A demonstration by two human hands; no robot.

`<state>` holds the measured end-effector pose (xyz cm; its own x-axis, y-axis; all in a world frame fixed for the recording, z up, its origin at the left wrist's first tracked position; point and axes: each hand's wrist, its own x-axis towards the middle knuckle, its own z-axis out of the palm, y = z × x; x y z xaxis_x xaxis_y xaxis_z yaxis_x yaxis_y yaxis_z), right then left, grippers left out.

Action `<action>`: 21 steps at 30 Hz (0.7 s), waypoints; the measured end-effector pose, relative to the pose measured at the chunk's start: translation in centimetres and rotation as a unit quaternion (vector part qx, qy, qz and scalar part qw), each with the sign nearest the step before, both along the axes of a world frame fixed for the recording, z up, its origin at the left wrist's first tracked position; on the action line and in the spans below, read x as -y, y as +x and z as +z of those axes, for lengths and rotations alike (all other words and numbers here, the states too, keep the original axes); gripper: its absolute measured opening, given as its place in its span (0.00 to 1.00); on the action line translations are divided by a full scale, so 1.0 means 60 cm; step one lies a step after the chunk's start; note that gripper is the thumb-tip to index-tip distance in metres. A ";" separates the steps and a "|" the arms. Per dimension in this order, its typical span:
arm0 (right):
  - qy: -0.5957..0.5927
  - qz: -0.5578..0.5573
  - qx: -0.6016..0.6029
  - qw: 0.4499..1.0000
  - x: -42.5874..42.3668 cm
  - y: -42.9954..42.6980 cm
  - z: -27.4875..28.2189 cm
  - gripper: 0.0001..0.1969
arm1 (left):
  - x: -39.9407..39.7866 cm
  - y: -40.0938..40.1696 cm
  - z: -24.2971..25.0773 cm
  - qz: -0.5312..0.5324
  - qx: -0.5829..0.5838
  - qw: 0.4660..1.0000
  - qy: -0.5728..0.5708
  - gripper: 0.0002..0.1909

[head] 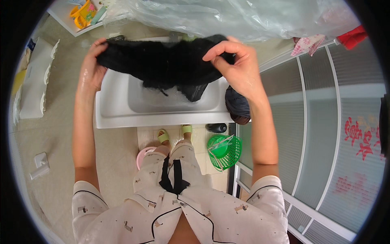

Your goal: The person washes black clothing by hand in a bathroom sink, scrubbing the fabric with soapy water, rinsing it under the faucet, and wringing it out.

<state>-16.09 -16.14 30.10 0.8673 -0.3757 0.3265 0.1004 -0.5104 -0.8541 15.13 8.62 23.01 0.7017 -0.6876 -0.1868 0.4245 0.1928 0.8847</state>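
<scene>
A wet black garment (158,61) is stretched sideways above a white sink (114,91). My left hand (93,64) grips its left end. At the other end, my right hand (236,59) pinches the cloth between thumb and fingers. The garment's lower part hangs down into the basin, where water with some foam shows. What kind of garment it is, I cannot tell. Both wrists look wet. On the sink's right end, close below my right forearm, lies a bundle of dark grey and brown cloth (237,102).
Clear plastic sheeting (213,15) hangs behind the sink. A green basket (225,158) with hangers and a black bottle (217,127) stand on the floor at right, beside a sliding glass door (283,122). A pink basin (143,155) is by my legs. White wall holders (39,82) are at left.
</scene>
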 end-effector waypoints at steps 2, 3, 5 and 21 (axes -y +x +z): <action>-0.233 -0.098 -0.002 0.967 -0.025 -0.002 0.061 0.11 | 0.003 -0.012 0.072 0.059 0.043 0.996 -0.047 0.13; -0.365 -0.180 -0.006 0.913 -0.036 -0.002 0.078 0.11 | 0.003 -0.015 0.099 0.060 0.045 0.996 -0.048 0.13; -0.487 -0.212 -0.032 0.847 -0.015 -0.016 0.092 0.16 | 0.023 -0.027 0.115 0.110 0.053 0.990 -0.076 0.13; -0.197 -0.058 -0.470 0.859 -0.051 0.113 -0.607 0.51 | 0.177 -0.192 -0.523 -0.127 0.552 0.628 0.535 0.35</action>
<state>-9.30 -13.09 -6.30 0.7818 -0.4976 -0.3758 -0.6091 -0.7384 -0.2894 3.63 -2.02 -8.37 0.7025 -0.6990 -0.1338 -0.6632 -0.7111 0.2335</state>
